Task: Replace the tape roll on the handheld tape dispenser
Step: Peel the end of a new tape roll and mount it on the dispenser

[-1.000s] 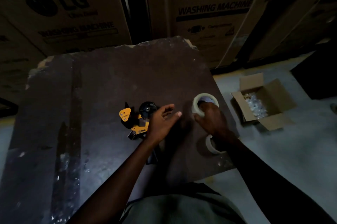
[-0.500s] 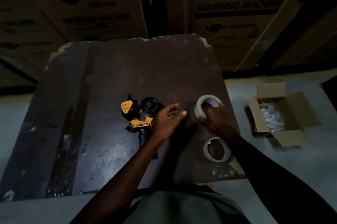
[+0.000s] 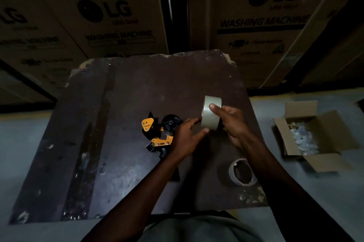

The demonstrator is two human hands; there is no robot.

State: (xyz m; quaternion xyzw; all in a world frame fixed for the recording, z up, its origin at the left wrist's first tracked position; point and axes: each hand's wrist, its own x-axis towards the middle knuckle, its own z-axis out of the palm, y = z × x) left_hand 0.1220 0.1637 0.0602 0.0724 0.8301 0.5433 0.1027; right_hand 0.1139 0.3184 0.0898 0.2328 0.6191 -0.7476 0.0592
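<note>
A full roll of clear tape (image 3: 210, 118) is lifted off the dark board (image 3: 137, 88), turned on edge. My right hand (image 3: 232, 121) grips it, thumb across its outer face. My left hand (image 3: 186, 137) reaches in from the left, fingertips touching the roll's lower edge. The orange and black tape dispenser (image 3: 160, 131) lies flat on the board just left of my left hand, its black hub bare; its handle is partly hidden under my wrist. An empty cardboard core (image 3: 242, 171) lies on the board under my right forearm.
An open small cardboard box (image 3: 325, 159) with clear bits inside sits on the grey floor at right. Large washing-machine cartons (image 3: 256, 25) stand close behind the board. The board's edges are chipped.
My right hand has lifted the tape roll off the board and turned it on edge. My left hand has moved right to meet it. The camera view has shifted.
</note>
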